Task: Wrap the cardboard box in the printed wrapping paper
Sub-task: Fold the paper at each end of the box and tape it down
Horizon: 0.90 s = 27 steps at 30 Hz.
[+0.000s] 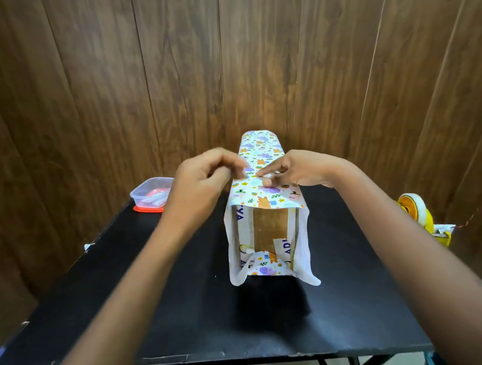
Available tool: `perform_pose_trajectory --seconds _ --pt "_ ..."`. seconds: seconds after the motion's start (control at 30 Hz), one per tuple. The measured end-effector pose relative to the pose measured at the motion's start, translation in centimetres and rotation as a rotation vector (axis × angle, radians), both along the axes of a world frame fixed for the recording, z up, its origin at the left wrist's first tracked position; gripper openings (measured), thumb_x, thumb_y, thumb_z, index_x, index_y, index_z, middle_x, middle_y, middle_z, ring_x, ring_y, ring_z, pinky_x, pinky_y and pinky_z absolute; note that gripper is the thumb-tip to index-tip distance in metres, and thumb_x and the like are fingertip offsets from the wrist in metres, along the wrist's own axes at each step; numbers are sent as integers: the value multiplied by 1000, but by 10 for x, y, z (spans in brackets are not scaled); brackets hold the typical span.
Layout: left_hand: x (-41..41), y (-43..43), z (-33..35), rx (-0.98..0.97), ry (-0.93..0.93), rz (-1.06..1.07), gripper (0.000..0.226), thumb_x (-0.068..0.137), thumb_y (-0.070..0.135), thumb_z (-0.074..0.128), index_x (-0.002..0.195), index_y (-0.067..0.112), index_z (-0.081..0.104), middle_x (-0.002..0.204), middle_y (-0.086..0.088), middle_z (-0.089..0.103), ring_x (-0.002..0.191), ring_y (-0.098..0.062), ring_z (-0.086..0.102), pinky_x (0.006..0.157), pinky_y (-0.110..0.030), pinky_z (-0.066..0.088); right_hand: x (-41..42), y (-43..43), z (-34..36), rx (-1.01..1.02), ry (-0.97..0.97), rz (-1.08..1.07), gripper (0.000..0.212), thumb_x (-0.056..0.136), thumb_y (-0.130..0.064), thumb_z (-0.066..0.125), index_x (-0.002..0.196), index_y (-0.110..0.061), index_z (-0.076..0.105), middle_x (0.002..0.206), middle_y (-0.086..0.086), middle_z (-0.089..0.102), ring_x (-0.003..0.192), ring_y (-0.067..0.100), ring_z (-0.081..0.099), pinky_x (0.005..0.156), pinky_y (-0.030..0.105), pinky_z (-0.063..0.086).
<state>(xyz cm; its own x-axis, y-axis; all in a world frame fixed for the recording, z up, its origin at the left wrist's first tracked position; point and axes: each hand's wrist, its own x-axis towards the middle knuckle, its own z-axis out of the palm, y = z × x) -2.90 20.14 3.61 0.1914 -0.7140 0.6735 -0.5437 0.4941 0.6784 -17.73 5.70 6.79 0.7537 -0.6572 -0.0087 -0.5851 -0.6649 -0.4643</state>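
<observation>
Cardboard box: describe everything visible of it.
The cardboard box is long and narrow. It lies on the black table with its length running away from the camera. Only its near end shows bare: brown and glossy in the middle, with pale side strips bearing blue letters. Printed wrapping paper covers the top and sides, loose flaps overhang the near end, and a small flap is folded up at the bottom edge. The right hand presses the paper on top; neither hand touches bare cardboard.
</observation>
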Motion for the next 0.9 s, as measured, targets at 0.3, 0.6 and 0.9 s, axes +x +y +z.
perform_pose_trajectory --seconds 0.3,0.6,0.9 --pt "37 -88 12 680 -822 -119 52 94 38 49 143 30 35 149 15 34 123 -8 46 92 -22 38 -5 -5 -3 -130 71 11 51 83 -31 70 130 -40 52 119 -12 59 102 9 52 82 19 40" --pt "34 -87 -3 512 -1017 67 74 89 34 60 149 24 19 153 11 26 134 -14 36 97 -22 32 -2 4 -15 -357 235 -48 79 82 -23 70 145 -42 25 121 3 61 86 14 49 65 22 36" --pt "10 -79 -13 486 -1155 303 89 86 29 64 150 21 4 156 3 17 141 -15 23 102 -31 36 0 21 -24 -488 310 -119 89 84 -18 69 150 -29 11 125 7 58 101 19 55 70 22 33"
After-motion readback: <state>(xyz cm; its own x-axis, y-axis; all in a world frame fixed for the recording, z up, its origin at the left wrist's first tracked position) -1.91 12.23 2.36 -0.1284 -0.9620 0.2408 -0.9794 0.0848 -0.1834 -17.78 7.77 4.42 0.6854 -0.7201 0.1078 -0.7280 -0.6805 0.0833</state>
